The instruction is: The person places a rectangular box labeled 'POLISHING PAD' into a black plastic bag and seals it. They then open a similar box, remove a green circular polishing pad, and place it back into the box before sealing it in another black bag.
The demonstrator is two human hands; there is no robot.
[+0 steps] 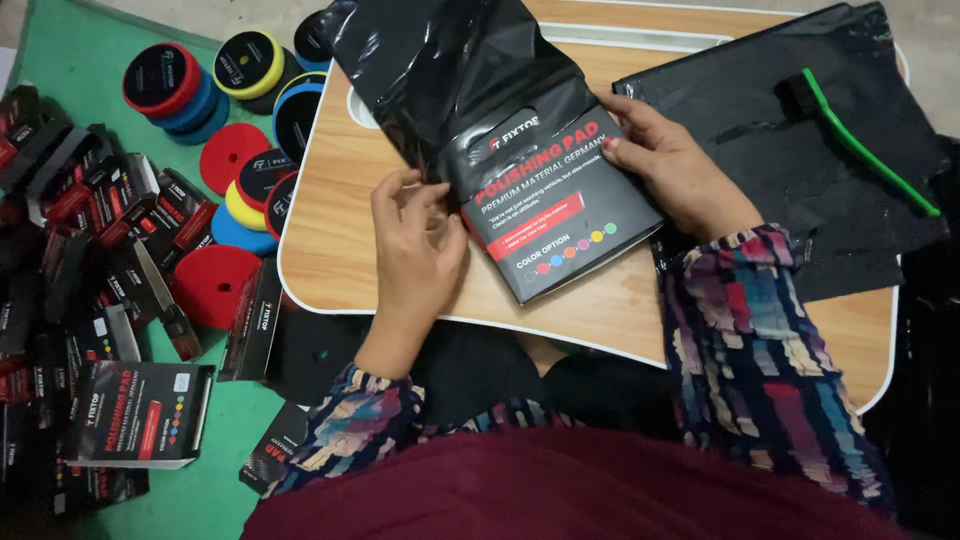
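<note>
A black printed carton box lies on a small wooden lap table, its far end tucked inside a shiny black plastic bag. My left hand pinches the bag's edge at the box's left side. On the box's right edge, my right hand presses with its fingers. Both sleeves are multicoloured.
A stack of black plastic bags with a green-handled brush on top lies at the table's right. Left of the table, on a green floor mat, sit red, blue and yellow round foam pads and several black boxes.
</note>
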